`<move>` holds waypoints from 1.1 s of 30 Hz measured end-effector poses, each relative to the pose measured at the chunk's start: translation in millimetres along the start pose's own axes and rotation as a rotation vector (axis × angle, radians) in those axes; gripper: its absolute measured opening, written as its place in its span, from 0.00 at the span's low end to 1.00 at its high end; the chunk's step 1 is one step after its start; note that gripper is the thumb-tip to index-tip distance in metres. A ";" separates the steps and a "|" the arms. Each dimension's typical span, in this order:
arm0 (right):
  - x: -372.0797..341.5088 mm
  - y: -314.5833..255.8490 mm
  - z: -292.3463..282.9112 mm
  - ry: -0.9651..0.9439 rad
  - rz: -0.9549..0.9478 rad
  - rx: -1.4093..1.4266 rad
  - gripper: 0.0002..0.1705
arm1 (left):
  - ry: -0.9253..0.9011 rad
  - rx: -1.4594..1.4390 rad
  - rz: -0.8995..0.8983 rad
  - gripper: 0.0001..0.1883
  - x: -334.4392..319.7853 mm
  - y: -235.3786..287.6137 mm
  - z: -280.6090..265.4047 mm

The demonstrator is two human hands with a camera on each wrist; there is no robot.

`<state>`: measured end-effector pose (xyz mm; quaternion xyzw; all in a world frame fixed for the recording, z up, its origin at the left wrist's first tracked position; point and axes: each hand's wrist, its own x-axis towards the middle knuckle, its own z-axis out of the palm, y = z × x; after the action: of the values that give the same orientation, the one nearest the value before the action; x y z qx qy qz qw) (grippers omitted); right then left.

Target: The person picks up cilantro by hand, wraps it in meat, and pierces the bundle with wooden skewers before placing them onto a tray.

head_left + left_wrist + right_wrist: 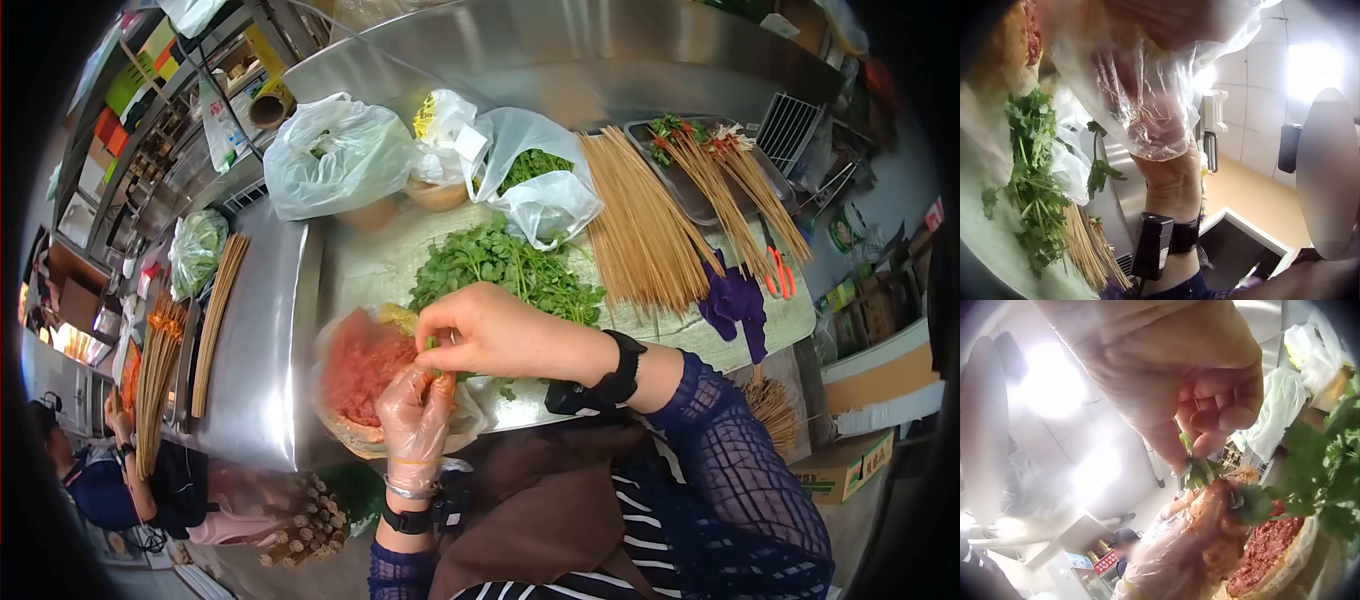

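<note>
My left hand (412,415), in a clear plastic glove smeared with red meat, holds a small cilantro sprig (1199,474) by curled fingertips. From above, my bare right hand (490,322) pinches the same sprig between thumb and fingers. Both hands meet over the near edge of a lined bowl (358,436) of red minced meat (365,365). The left palm is turned toward me in the head view. Just beyond the hands, a loose heap of cilantro (500,262) lies on the pale green board (360,262). Cilantro leaves hang close beside the meat in the right wrist view.
Plastic bags (338,158) stand along the board's back. Bare wooden skewers (640,225) lie to the right, with a tray (690,195) of filled skewers, orange-handled scissors (780,272) and a purple cloth (735,305). Another person (110,480) is at far left.
</note>
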<state>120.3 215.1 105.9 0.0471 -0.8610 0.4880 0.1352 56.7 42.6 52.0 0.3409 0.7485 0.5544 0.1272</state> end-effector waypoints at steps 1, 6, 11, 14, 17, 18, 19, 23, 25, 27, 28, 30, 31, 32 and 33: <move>0.1 3.9 3.1 -0.001 0.002 0.026 0.12 | -0.017 0.030 0.042 0.03 -0.1 -10.8 -2.7; -5.3 7.3 10.8 0.010 0.165 0.406 0.06 | 0.020 -0.616 -0.266 0.09 -6.4 -8.7 -2.7; -15.7 26.8 22.6 0.145 0.064 0.419 0.05 | 0.025 -0.949 -0.331 0.10 -7.1 -4.7 0.0; -18.5 21.1 21.8 0.111 0.023 0.412 0.05 | 0.119 -1.005 -0.270 0.09 -8.3 -10.9 0.7; -19.7 23.2 19.1 0.100 0.038 0.320 0.06 | 0.147 -0.948 -0.277 0.07 -7.1 -9.0 -0.8; -19.1 25.6 17.5 0.113 0.033 0.283 0.07 | 0.132 -0.919 -0.273 0.06 -7.4 -8.9 -3.0; -18.0 27.9 12.2 0.173 0.001 0.265 0.09 | 0.142 -0.908 -0.266 0.06 -7.0 -11.6 -5.0; -17.7 19.4 -11.5 0.026 0.099 0.269 0.13 | 0.149 -0.766 -0.213 0.05 -5.0 -7.1 -7.9; -16.2 16.2 -12.4 -0.120 0.024 0.152 0.15 | 0.115 -0.737 -0.221 0.05 -5.4 -4.3 -7.5; -15.7 16.6 -8.7 -0.193 -0.011 0.042 0.15 | 0.102 -0.748 -0.223 0.05 -4.4 -2.8 -5.3; -14.9 20.7 -4.5 -0.213 -0.011 0.026 0.14 | 0.111 -0.773 -0.225 0.05 -5.3 -2.1 -3.7; -18.3 30.4 6.3 -0.081 -0.033 -0.046 0.11 | 0.130 -0.831 -0.238 0.05 -7.0 -1.8 -1.0; -20.7 33.0 12.5 -0.017 -0.043 -0.080 0.10 | 0.141 -0.865 -0.250 0.05 -7.8 -2.3 1.2; -22.3 32.9 18.3 0.040 0.014 0.091 0.09 | 0.149 -0.899 -0.262 0.06 -8.4 -3.7 2.5; -23.7 32.2 24.0 0.098 0.073 0.260 0.08 | 0.140 -0.926 -0.293 0.06 -8.4 -9.8 3.7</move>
<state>131.7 210.1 60.9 0.0089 -0.7841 0.6016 0.1522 61.4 38.4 40.1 0.1014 0.4702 0.8269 0.2912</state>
